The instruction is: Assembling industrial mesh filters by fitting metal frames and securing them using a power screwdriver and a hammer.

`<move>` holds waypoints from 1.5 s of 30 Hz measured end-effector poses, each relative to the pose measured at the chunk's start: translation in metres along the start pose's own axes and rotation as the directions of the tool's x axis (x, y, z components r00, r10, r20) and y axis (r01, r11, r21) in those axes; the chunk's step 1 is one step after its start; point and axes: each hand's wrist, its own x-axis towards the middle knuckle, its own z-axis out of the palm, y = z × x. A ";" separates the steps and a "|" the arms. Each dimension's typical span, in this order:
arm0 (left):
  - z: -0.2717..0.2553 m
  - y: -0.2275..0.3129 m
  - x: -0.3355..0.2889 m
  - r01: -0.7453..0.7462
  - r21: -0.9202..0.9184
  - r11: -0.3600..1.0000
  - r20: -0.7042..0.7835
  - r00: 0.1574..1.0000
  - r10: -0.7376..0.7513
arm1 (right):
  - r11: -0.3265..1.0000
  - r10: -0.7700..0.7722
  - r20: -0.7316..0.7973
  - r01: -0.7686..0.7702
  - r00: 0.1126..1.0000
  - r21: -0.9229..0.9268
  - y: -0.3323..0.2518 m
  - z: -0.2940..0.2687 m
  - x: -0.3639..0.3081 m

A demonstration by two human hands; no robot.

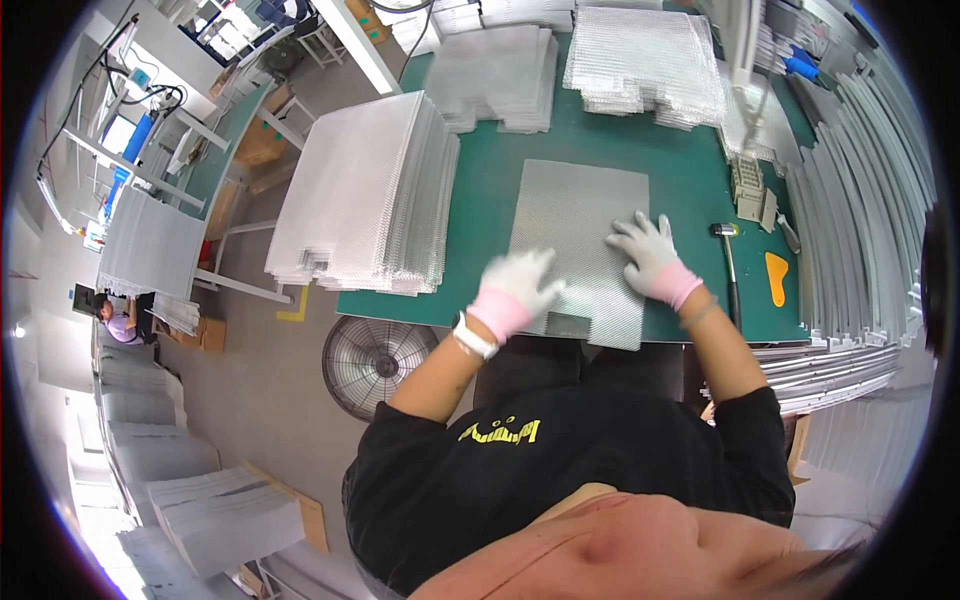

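Note:
A single sheet of silvery metal mesh with a notch at its near edge lies on the green tabletop in front of me, its near end reaching past the table edge. My left hand, in a white glove with a pink cuff, is at the sheet's left side, fingers apart and slightly blurred. On the right side of the sheet rests my right hand, gloved the same way, its fingers spread flat on the mesh. Neither hand grips anything.
Mesh stacks stand left, with another stack behind. To the right lie a mallet, an orange scraper-shaped tool and small beige blocks. Metal frame strips line the right side. A round floor fan stands below the table's left corner.

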 end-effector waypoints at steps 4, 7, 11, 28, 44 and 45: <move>0.036 -0.050 0.043 0.008 0.343 0.939 -0.245 0.966 0.081 | 0.982 -0.187 -0.177 0.184 0.966 -0.034 -0.007 -0.024 0.080; 0.036 -0.053 0.050 0.028 0.223 0.975 -0.222 0.975 0.023 | 0.926 -0.146 -0.528 0.303 0.836 0.224 -0.029 -0.029 0.181; 0.038 -0.050 0.059 -0.034 0.165 0.986 -0.225 0.972 0.072 | 0.991 0.131 -0.634 -0.095 0.762 0.092 -0.013 -0.027 0.311; 0.036 -0.062 0.050 0.005 0.114 0.993 -0.262 0.965 0.026 | 0.547 0.728 0.015 -0.595 0.685 0.589 -0.089 -0.093 0.381; 0.034 -0.056 0.056 -0.013 0.155 0.988 -0.219 0.975 0.047 | 0.694 0.719 -0.094 -0.704 0.689 0.149 -0.092 -0.076 0.394; 0.033 -0.055 0.056 -0.014 0.157 0.987 -0.213 0.976 0.048 | 0.671 0.735 -0.091 -0.701 0.672 0.243 -0.091 -0.079 0.394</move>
